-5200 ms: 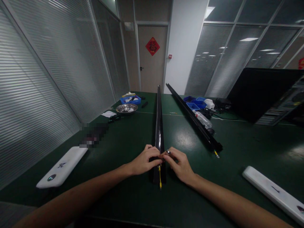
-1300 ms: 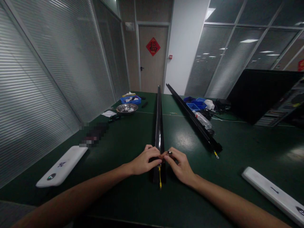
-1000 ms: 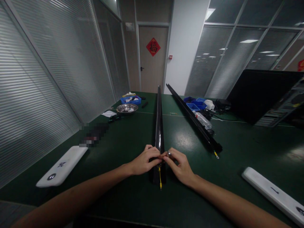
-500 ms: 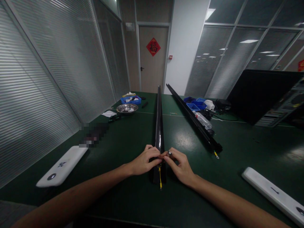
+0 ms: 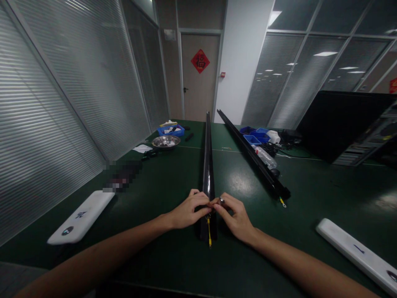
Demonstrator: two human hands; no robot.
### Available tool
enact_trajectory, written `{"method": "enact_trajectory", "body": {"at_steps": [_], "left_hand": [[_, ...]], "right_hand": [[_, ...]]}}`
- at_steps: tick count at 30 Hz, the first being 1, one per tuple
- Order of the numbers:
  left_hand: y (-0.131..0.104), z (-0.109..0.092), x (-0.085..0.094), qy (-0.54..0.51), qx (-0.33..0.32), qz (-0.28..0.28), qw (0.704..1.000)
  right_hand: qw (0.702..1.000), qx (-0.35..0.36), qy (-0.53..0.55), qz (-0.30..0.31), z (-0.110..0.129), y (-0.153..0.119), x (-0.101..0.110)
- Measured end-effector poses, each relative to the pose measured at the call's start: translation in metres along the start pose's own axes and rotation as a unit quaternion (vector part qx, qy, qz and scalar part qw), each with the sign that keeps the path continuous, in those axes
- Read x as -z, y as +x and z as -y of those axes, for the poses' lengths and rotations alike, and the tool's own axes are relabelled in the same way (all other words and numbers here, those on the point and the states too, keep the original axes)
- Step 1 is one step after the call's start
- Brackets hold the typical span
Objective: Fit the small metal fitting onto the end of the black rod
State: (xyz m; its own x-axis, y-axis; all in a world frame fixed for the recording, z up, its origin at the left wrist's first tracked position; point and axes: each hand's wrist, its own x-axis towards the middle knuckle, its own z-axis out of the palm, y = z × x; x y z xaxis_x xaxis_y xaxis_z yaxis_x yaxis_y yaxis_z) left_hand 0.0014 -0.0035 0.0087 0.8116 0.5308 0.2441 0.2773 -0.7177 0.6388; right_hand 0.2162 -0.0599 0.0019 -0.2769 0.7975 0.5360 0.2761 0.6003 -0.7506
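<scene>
A long black rail runs away from me along the green table, its near end under my hands. My left hand lies over the rail's left side, thumb and fingers drawn together. From the right, my right hand meets it, fingers pinched. Their fingertips touch just above the rail; what they hold is hidden. A small shiny metal piece shows at my right index finger; whether it is a ring or a part, I cannot tell. Below the fingertips a short yellow wire hangs over the rail's end.
A second black rail lies at right, ending in a yellow-green wire with a ring terminal. White numbered cases lie left and right. Farther back are a metal bowl, blue bins, a plastic bottle and a computer tower.
</scene>
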Motion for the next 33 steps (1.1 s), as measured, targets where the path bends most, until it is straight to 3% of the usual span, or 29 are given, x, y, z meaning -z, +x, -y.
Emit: {"method": "enact_trajectory", "body": {"at_steps": [33], "left_hand": [[-0.0006,0.0016,-0.0004,-0.002,-0.003,0.000,1.000]], "right_hand": [[1.000,0.010,-0.004,-0.001,0.0000,0.0001,0.0000]]}}
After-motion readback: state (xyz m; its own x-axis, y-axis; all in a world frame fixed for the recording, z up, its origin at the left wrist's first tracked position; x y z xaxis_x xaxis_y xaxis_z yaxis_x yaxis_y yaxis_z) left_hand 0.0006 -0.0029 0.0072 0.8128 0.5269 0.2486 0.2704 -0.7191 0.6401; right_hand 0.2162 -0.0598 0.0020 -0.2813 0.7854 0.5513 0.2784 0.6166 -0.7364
